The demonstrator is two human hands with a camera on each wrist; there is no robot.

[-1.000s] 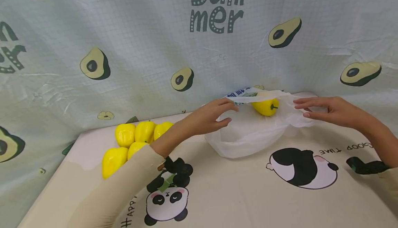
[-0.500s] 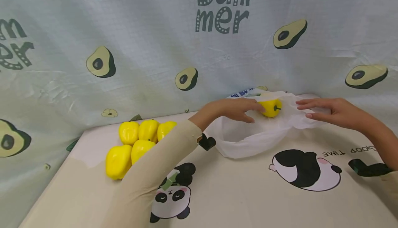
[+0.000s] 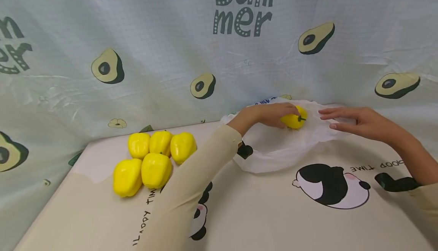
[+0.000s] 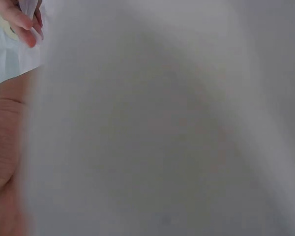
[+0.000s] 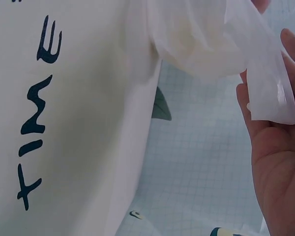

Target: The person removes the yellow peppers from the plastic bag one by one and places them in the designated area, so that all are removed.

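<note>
A white translucent plastic bag (image 3: 277, 159) lies with its mouth open at the back of the table. Inside it is a yellow bell pepper (image 3: 301, 123) with a green stem. My left hand (image 3: 272, 114) reaches into the bag, its fingers over the pepper and its thumb on the near side. At the bag's right side, my right hand (image 3: 364, 121) holds the handle (image 5: 273, 93) between thumb and fingers, as the right wrist view shows. Blurred white film (image 4: 152, 128) covers most of the left wrist view and hides the left fingertips.
Several more yellow bell peppers (image 3: 156, 170) sit in two rows at the table's left, beyond the left sleeve (image 3: 191, 194). An avocado-print curtain (image 3: 154, 53) hangs behind the table. The tablecloth (image 3: 267, 213) has printed pandas.
My left hand has moved right, from the bag's left edge into the bag and onto the pepper. The right hand stays about where it was at the bag's right side.
</note>
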